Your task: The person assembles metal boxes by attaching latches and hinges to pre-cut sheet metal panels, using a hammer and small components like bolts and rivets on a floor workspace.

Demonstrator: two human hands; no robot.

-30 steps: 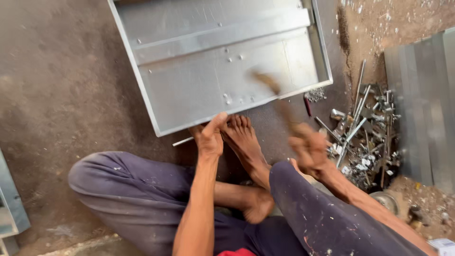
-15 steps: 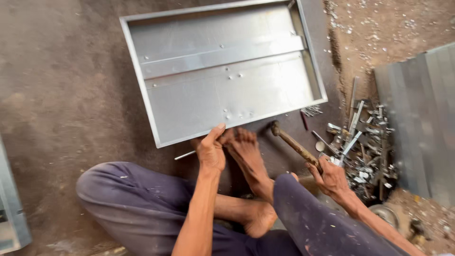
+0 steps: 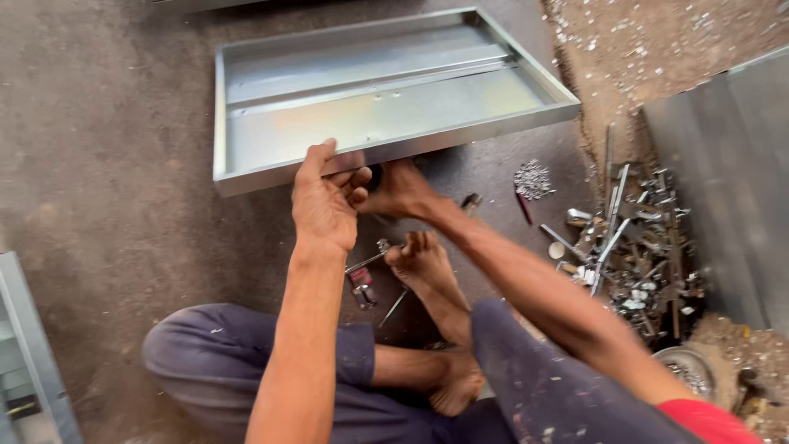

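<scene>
A shallow galvanized metal tray with a raised rim and a stiffening rib lies on the concrete floor in front of me. My left hand grips the tray's near rim, thumb over the top edge. My right hand holds the same rim just to the right, its fingers tucked beneath the edge and hidden. The near edge looks lifted slightly off the floor. My bare foot rests just below the hands, legs crossed in dark trousers.
A heap of metal rods, bolts and brackets lies at the right beside a large steel sheet. Loose screws and a small bowl sit nearby. Small tools lie by my foot. A metal frame stands at the left.
My right hand held a hammer before; it no longer does and has moved left to the tray's rim beside my left hand. The tray's near edge appears raised.
</scene>
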